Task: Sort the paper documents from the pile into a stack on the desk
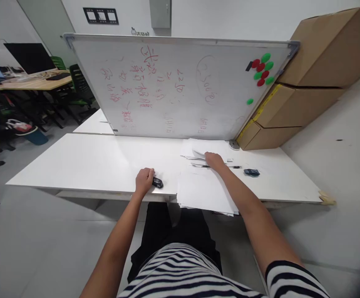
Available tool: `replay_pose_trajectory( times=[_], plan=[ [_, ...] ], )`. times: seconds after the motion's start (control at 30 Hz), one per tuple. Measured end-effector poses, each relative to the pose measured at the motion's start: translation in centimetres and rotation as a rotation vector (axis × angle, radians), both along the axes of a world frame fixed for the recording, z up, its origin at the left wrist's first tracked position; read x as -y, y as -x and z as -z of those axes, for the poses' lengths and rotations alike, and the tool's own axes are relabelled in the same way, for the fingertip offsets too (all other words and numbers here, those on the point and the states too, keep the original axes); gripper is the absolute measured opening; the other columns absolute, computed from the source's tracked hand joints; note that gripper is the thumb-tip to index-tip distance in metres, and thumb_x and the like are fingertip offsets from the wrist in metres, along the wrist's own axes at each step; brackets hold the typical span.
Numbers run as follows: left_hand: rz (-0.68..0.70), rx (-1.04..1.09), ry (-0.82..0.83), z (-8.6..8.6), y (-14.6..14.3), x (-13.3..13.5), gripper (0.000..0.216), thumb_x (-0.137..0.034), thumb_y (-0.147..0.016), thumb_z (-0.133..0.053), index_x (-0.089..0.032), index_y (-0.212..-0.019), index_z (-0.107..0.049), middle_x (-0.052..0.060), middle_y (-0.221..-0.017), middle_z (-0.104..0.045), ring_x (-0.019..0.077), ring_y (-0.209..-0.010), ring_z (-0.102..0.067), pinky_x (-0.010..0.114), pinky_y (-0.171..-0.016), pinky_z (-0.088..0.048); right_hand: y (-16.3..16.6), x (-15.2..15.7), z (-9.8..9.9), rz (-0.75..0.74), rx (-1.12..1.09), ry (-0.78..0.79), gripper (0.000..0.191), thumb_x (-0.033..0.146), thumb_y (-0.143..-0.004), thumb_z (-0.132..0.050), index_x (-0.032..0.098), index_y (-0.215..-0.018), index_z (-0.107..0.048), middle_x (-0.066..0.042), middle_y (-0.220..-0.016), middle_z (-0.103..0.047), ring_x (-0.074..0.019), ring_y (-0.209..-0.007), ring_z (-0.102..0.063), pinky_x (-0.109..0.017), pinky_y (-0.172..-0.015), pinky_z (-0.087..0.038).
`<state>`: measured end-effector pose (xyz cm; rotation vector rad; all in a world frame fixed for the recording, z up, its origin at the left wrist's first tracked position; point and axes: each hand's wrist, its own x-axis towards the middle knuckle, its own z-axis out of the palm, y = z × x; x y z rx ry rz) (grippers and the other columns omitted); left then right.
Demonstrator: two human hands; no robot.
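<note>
Forward and low, the left hand (144, 181) reaches out with its forearm slanting inward, the fingers curled round a small, glossy black oblong object (158, 182) near the front edge of the smooth white counter (96, 161). Farther out, the right hand (214, 160) stretches across a stack of blank white paper (200, 190), its fingers closed on the edge of the loose white sheets (198, 153) behind. Those sheets are slightly fanned and curl up at the hand; the nearer stack overhangs the counter's front edge, its corners uneven.
</note>
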<state>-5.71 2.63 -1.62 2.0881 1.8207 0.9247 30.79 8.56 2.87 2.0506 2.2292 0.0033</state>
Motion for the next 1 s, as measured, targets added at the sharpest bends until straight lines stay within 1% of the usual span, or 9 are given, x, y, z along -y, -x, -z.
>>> replay_pose_trajectory(
  times=[0.13,0.27,0.43,0.57,0.7,0.83,1.0],
  plan=[
    [0.01,0.019,-0.01,0.0,0.0,0.0,0.043,-0.043,-0.096,-0.027,-0.024,-0.079,-0.062,0.006,-0.087,-0.066,0.0221,-0.09,-0.056,0.037,-0.081,-0.042,0.5,-0.6,0.1,-0.024,0.017,-0.003,0.034,0.027,-0.099,-0.034,0.008,-0.112,-0.059,-0.02,-0.114,-0.061,-0.0229,-0.103,-0.06,-0.029,-0.083,-0.04],
    [0.011,0.025,-0.016,0.0,0.1,0.1,0.044,-0.044,-0.096,-0.026,-0.024,-0.079,-0.062,0.006,-0.087,-0.066,0.0219,-0.09,-0.056,0.036,-0.08,-0.042,0.5,-1.3,-0.1,-0.056,0.016,0.028,0.037,0.031,-0.099,-0.036,0.011,-0.109,-0.065,-0.018,-0.113,-0.063,-0.0216,-0.1,-0.061,-0.029,-0.083,-0.041],
    [-0.001,0.011,-0.016,0.0,0.1,0.1,0.043,-0.044,-0.096,-0.027,-0.025,-0.078,-0.061,0.005,-0.086,-0.065,0.0221,-0.089,-0.056,0.036,-0.081,-0.042,0.1,-1.8,0.0,-0.09,0.023,0.064,0.033,0.027,-0.097,-0.04,0.013,-0.111,-0.066,-0.017,-0.108,-0.067,-0.0219,-0.103,-0.061,-0.029,-0.086,-0.041],
    [-0.004,0.01,-0.028,0.1,0.0,0.0,0.043,-0.044,-0.096,-0.028,-0.024,-0.077,-0.061,0.006,-0.085,-0.065,0.022,-0.088,-0.056,0.036,-0.081,-0.041,0.0,-2.1,0.5,-0.122,0.048,0.074,0.032,0.025,-0.096,-0.041,0.011,-0.112,-0.065,-0.019,-0.106,-0.068,-0.0233,-0.104,-0.061,-0.031,-0.087,-0.042],
    [-0.005,0.016,-0.03,0.2,0.1,0.1,0.043,-0.043,-0.097,-0.028,-0.024,-0.077,-0.061,0.005,-0.085,-0.065,0.0218,-0.087,-0.055,0.035,-0.079,-0.041,0.0,-2.4,1.1,-0.157,0.081,0.075,0.029,0.019,-0.094,-0.043,0.007,-0.109,-0.066,-0.022,-0.104,-0.068,-0.0249,-0.1,-0.063,-0.033,-0.086,-0.044],
    [-0.001,0.005,-0.034,0.5,0.2,-0.1,0.043,-0.043,-0.097,-0.027,-0.024,-0.078,-0.061,0.005,-0.084,-0.065,0.0218,-0.087,-0.055,0.035,-0.078,-0.04,-0.2,-2.5,1.4,-0.174,0.111,0.066,0.026,0.008,-0.088,-0.047,0.008,-0.105,-0.066,-0.02,-0.103,-0.069,-0.0252,-0.098,-0.064,-0.033,-0.084,-0.045],
    [0.001,-0.006,-0.048,0.6,0.2,-0.2,0.043,-0.042,-0.097,-0.027,-0.024,-0.077,-0.06,0.005,-0.084,-0.064,0.022,-0.087,-0.054,0.035,-0.078,-0.039,-0.3,-2.5,1.8,-0.153,0.133,0.043,0.025,0.005,-0.086,-0.047,0.009,-0.102,-0.066,-0.019,-0.1,-0.069,-0.0249,-0.095,-0.066,-0.031,-0.081,-0.047]
  ],
)
